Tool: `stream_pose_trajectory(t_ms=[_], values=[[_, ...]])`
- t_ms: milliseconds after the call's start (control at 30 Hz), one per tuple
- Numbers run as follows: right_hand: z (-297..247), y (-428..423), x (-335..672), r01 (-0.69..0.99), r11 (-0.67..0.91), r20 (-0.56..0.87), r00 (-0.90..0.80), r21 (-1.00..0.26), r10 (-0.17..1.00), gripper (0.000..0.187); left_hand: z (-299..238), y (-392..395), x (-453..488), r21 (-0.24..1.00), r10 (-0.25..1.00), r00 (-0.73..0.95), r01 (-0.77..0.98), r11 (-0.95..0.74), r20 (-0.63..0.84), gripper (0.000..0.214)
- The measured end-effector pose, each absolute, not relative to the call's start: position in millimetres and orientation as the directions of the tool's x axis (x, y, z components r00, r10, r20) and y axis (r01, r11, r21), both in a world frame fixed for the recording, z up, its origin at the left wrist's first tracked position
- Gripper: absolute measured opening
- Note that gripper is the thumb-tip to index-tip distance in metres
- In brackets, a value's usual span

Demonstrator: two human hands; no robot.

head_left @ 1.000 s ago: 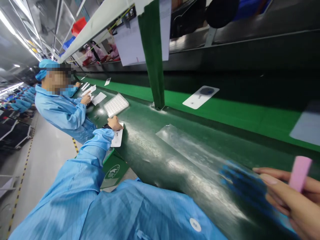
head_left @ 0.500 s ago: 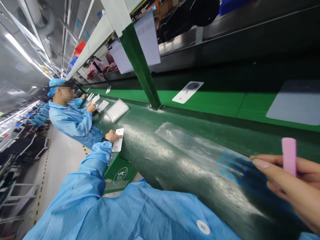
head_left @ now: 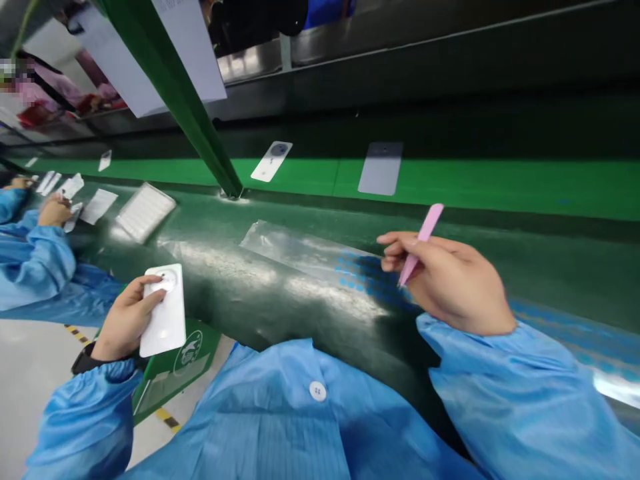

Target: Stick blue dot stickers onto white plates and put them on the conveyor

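My left hand [head_left: 123, 320] grips a white rectangular panel [head_left: 167, 323], like a phone back cover with a round ring near its top, at the bench's front edge. The thumb and a finger lie across its upper part. In my right hand [head_left: 460, 287] is a pair of pink tweezers [head_left: 425, 230], tips pointing down and left. Below the tips lies a clear plastic sheet [head_left: 285, 243] bearing rows of blue round stickers [head_left: 353, 273], partly covered by my right hand and its shadow.
Behind the bench runs a green belt [head_left: 450, 183] carrying a white panel [head_left: 271, 161] and a greyish panel [head_left: 381, 168]. A green post [head_left: 185, 100] rises between. A white tray [head_left: 145, 212] sits left, near a co-worker's hand [head_left: 54, 212]. A green box [head_left: 200, 363] stands below the bench edge.
My view has swung right and down. My left hand with the panel now appears closer, and my right hand shows fully with the tweezers tilted. The belt panels appear further left.
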State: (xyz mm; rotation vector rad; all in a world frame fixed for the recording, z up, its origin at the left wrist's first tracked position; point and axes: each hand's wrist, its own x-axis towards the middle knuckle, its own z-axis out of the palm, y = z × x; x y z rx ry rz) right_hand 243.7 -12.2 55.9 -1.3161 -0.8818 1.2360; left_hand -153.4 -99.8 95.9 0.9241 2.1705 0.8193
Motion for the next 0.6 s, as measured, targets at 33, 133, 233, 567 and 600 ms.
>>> stream_pose_trajectory(t_ms=[33,133,233,567,600], values=[[57,-12,244,-0.161,-0.129,-0.164,0.231,-0.979,0.959,0.026,98,-95,-140,0.781,0.809,-0.498,0.350,0.518,-0.313,0.048],[61,-10,244,-0.075,-0.087,-0.104,0.253,-0.993,0.962,0.028,89,-69,-86,0.815,0.933,-0.217,0.456,0.357,-0.287,0.032],[63,-5,240,0.041,-0.191,-0.183,0.141,-0.981,0.973,0.030,65,-37,-35,0.805,0.959,0.138,0.580,0.123,-0.246,0.027],[30,7,234,0.173,-0.448,-0.445,0.055,-0.877,0.894,0.017,4,-10,1,0.504,0.846,0.532,0.724,-0.470,0.024,0.030],[28,7,235,0.190,-0.451,-0.448,0.058,-0.872,0.892,0.018,3,-11,0,0.491,0.845,0.534,0.727,-0.480,0.036,0.031]])
